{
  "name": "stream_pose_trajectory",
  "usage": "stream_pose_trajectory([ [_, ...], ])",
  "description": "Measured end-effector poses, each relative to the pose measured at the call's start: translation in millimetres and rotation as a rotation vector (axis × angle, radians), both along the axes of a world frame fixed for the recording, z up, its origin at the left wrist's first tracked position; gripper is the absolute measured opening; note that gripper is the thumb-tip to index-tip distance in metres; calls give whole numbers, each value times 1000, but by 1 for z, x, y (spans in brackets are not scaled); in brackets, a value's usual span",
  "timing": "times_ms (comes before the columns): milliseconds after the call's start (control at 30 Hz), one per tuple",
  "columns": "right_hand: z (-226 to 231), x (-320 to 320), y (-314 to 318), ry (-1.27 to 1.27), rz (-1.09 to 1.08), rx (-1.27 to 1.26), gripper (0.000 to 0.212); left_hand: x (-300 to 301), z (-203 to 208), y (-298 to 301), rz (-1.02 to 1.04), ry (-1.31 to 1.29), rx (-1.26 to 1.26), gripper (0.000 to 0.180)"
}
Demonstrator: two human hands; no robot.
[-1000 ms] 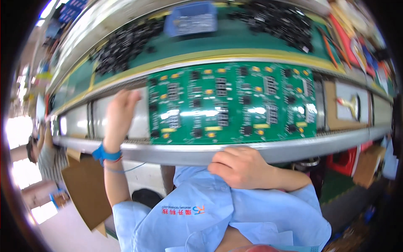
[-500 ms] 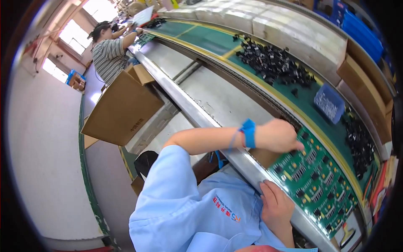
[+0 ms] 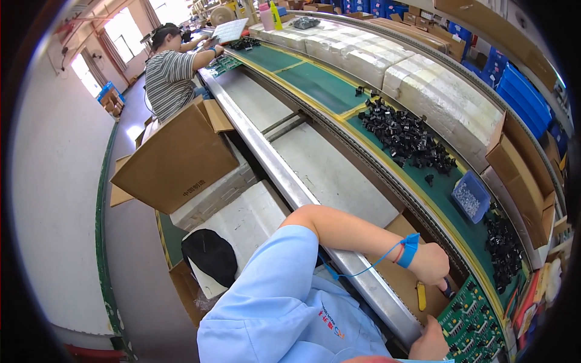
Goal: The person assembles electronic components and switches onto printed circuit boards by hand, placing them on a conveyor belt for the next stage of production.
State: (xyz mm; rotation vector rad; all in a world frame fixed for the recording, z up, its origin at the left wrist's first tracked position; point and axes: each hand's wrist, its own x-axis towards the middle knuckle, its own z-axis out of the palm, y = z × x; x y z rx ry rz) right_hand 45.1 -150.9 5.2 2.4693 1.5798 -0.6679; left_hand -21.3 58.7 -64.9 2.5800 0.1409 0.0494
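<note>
My left hand (image 3: 428, 264), a blue strap round its wrist, reaches over the metal rail (image 3: 284, 172) into a brown cardboard-lined gap. Its fingers are bent downward at a small dark object (image 3: 448, 288), whose kind I cannot make out. Close by, a yellow-handled tool (image 3: 422, 296) lies on the cardboard. The green circuit board (image 3: 475, 323), full of black components and pale connectors, lies to the right of both hands. Against its near left edge is my right hand (image 3: 430, 343), at the rail; most of its fingers are hidden.
Beyond the board runs a green conveyor (image 3: 318, 85) with piles of black parts (image 3: 402, 133) and a blue bin (image 3: 471, 196) of small pieces. White foam blocks (image 3: 423, 85) line its far side. An open carton (image 3: 175, 157) stands left. A co-worker (image 3: 169, 72) works farther along.
The view has shifted, so the surroundings sit lower. The circuit board has slid toward the near right, away from my left hand. The cardboard and yellow-handled tool now show.
</note>
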Motion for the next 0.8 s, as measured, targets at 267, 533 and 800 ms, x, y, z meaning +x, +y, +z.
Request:
stream_pose_trajectory([
  [267,-7,57,-41,-210,-130,47,35,-53,-18,42,132,36,47,51],
  [533,-20,103,-80,-442,-355,-4,27,-84,-8,51,205,119,-24,41],
  [800,-105,218,-173,-618,-462,250,11,-83,-7,50,176,118,-28,37],
])
